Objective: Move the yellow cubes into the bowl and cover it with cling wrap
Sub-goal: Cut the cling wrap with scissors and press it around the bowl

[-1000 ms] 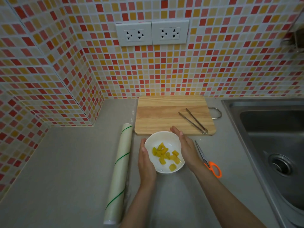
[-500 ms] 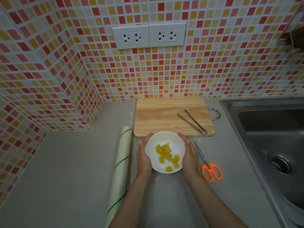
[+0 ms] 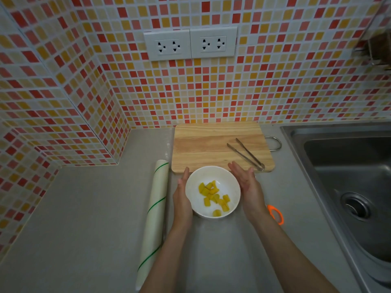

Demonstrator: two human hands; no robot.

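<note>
Right hand (image 3: pixel 248 188) now off round glossy bowl (image 3: pixel 229 181), fingers (image 3: pixel 234 169) seemingly straight.

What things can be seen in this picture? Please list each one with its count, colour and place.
bowl: one, white, on the counter before the board
yellow cubes: several, yellow, inside the bowl
cling wrap roll: one, pale with green stripes, left of the bowl
cutting board: one, wooden, against the wall
tongs: one, metal, on the board
scissors: one, orange handles, partly hidden behind the right forearm
sink: one, steel, at right
sockets: two, white, on the tiled wall
hands: left against the bowl's side, right open, just beside it
</note>
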